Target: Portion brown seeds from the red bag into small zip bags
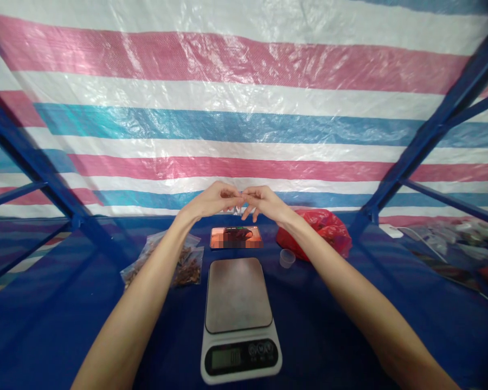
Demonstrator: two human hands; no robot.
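Clear bags (189, 268): they lie on the blue table (317, 346), with dry brown pieces inside. The left forearm (154, 303) passes above them; if it goes lower, it could drag one.
Left hand (215, 199): its thumb and fingertips are together, pinching the clear piece.
Clear piece (237, 210): it is small and transparent, hanging between both hands; its exact kind I cannot tell. Only fingertips hold it — a loose pinch could let it drop.
Phone (217, 238): it lies near the hands, screen lit; a dropped piece could land on it.
Scale (239, 292): it stands nearer to the person; its digits are too dim to read surely.
Right hand (266, 203): thumb and index finger meet at the same piece, the other fingers hang apart.
Cup (287, 258): clear plastic, probably light; the right forearm (329, 265) is near and could tip it.
Red bag (321, 227): it sits bulging behind that forearm — its contents I cannot tell.
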